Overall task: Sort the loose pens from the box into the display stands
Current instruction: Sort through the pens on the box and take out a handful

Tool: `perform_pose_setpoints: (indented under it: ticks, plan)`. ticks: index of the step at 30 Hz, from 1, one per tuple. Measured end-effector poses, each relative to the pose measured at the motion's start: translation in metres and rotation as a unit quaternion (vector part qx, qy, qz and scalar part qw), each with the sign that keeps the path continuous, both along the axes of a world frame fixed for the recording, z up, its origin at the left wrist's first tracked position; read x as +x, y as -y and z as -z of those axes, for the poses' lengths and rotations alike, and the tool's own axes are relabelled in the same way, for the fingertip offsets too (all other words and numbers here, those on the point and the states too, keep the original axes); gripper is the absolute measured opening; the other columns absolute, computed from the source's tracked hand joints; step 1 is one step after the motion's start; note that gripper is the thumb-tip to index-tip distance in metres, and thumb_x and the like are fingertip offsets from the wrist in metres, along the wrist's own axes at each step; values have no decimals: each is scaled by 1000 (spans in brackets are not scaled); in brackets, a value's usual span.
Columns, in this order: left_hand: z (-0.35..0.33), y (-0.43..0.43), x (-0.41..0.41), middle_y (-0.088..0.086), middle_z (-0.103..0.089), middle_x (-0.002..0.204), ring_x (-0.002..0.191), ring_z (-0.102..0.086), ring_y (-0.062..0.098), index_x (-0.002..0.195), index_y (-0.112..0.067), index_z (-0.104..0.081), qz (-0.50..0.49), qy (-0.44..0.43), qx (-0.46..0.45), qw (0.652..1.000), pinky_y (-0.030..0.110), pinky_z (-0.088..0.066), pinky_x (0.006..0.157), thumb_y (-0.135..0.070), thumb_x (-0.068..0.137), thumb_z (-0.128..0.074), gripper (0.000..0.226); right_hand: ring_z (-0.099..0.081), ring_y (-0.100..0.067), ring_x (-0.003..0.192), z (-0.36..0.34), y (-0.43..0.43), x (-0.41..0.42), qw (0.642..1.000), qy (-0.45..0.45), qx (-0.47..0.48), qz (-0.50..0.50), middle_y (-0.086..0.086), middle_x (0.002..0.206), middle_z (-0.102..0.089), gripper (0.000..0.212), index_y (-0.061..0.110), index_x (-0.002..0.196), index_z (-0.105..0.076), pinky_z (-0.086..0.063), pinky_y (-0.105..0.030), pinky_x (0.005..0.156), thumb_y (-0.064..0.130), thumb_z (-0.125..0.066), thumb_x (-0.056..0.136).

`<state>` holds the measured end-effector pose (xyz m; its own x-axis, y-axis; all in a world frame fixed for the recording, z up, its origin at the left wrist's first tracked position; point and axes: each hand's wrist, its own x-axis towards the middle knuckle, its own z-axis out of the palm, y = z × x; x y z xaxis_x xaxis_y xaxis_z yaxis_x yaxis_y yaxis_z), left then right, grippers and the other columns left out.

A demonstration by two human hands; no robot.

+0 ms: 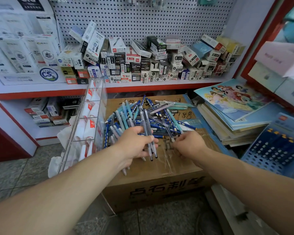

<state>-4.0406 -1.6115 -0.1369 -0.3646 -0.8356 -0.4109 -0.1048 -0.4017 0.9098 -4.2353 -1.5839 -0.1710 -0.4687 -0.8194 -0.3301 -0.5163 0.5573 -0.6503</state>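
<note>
The shelf (41, 88) ahead of you is crowded with small cartons. Below it sits the box (159, 189), closed, with the pile (143, 114) of loose pens lying on its top. A clear stand (90, 119) leans just left of the box. Books (236, 119) are stacked to its right, and a blue stand (275, 150) sits nearer you beyond them. Your left hand (134, 145) grips a bunch (149, 141) of clear pens over the near edge of the pile, tips pointing toward you. Your right hand (190, 145) is blurred. Its fingers curl at the near end of a grey pen (166, 129), but you cannot tell whether they clasp it.
</note>
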Motion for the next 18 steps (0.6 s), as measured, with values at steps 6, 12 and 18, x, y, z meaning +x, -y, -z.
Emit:
perform_pose_setpoints:
  ticks: [6, 12, 18]
  plan:
    - [3, -3, -8, 12, -78, 100, 87, -78, 18, 121, -11, -61, 17, 11, 0, 1000, 30, -62, 62, -3, 101, -59, 22, -62, -10, 69, -8, -34, -3, 996, -60, -50, -47, 1, 73, -68, 12, 11, 80, -70, -44, -20, 54, 18, -69, 89]
    - [3, -8, -14, 13, -77, 104, 89, -77, 18, 121, -10, -60, 18, 19, 1, 1000, 28, -61, 59, -2, 101, -58, 22, -62, -8, 72, -15, -51, -6, 988, -94, -101, -69, 6, 79, -66, 7, 22, 85, -64, -45, -20, 55, 25, -69, 90]
    - [4, -12, -24, 17, -76, 109, 92, -76, 27, 114, -8, -63, -10, -20, 0, 1000, 32, -61, 64, -2, 100, -59, 16, -67, -20, 71, -17, -57, 12, 980, 18, -175, -92, -3, 77, -70, 9, 19, 84, -67, -56, -32, 62, 22, -74, 89]
